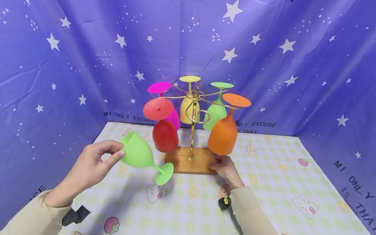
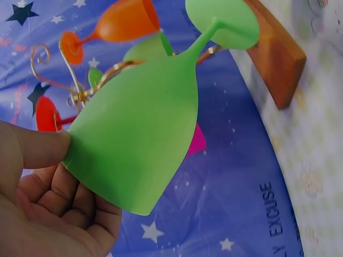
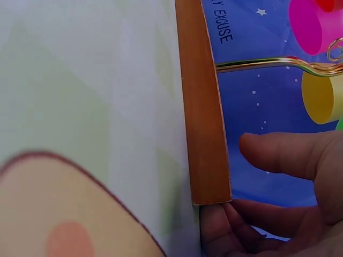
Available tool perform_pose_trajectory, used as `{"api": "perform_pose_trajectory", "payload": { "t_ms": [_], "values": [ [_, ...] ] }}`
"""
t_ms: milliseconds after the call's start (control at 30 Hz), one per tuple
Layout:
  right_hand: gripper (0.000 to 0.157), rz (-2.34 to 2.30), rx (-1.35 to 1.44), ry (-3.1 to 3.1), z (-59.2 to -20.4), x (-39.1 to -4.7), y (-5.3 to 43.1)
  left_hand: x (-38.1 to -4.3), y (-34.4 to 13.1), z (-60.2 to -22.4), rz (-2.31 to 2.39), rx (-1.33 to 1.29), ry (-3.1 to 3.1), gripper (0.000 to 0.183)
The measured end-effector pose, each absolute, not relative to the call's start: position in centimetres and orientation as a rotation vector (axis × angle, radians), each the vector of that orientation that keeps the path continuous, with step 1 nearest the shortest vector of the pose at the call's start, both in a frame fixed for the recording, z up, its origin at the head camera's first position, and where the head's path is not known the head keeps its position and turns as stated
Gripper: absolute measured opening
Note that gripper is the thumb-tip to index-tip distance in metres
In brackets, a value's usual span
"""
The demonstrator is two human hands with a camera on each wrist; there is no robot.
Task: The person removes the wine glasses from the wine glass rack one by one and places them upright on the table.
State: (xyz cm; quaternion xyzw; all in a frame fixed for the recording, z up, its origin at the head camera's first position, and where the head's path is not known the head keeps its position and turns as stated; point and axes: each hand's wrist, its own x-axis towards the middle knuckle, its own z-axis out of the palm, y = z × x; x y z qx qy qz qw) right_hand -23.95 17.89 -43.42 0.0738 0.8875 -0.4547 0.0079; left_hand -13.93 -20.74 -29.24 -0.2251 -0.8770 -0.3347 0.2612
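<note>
My left hand [image 1: 91, 164] pinches a light green plastic wine glass [image 1: 137, 151] by its rim, thumb on one side. The glass is tilted, its foot [image 1: 164, 174] pointing down and right, left of the wooden base [image 1: 191, 155] and above the cloth. My right hand [image 1: 227, 168] holds the right front corner of that base; in the right wrist view its fingers [image 3: 217, 227] touch the end and the thumb [image 3: 278, 155] is over the top side. On the gold wine glass rack [image 1: 192, 130], red [image 1: 165, 135], magenta [image 1: 175, 119], yellow [image 1: 188, 111], green [image 1: 215, 116] and orange [image 1: 223, 135] glasses hang upside down.
At the rack's front, a gold wire loop [image 1: 209, 116] sticks out between the red and orange glasses. A checked cloth [image 1: 264, 195] covers the table. Blue star-printed curtains [image 1: 182, 42] enclose the back and both sides.
</note>
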Motion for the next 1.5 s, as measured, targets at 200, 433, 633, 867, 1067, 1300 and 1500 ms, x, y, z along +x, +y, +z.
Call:
{"api": "perform_pose_trajectory", "payload": {
  "t_ms": [200, 433, 633, 867, 1067, 1300, 1500],
  "values": [
    [0.039, -1.378, 0.210, 2.816, -43.4, -23.8, 17.8, -15.2, -21.4, -29.1, -0.831, -0.612, -2.350, 0.016],
    [0.039, -1.375, 0.226, 2.825, -43.7, -23.8, 17.8, -17.0, -21.6, -29.6, -0.715, -0.668, -2.324, 0.017],
    [0.041, -1.361, 0.204, 2.822, -44.0, -23.6, 17.8, -18.1, -21.6, -29.8, -0.618, -0.672, -2.348, 0.015],
    [0.039, -1.382, 0.214, 2.827, -43.6, -23.6, 17.8, -20.4, -22.1, -30.2, -0.480, -0.667, -2.386, 0.013],
    [0.040, -1.389, 0.228, 2.811, -43.6, -23.6, 17.8, -22.4, -22.7, -30.4, -0.439, -0.658, -2.393, 0.012],
    [0.042, -1.391, 0.233, 2.804, -43.9, -23.7, 17.9, -24.4, -22.8, -30.5, -0.399, -0.679, -2.398, 0.011],
    [0.046, -1.393, 0.199, 2.806, -44.0, -23.8, 17.8, -25.9, -23.1, -30.9, -0.324, -0.671, -2.408, 0.011]
  ]
}}
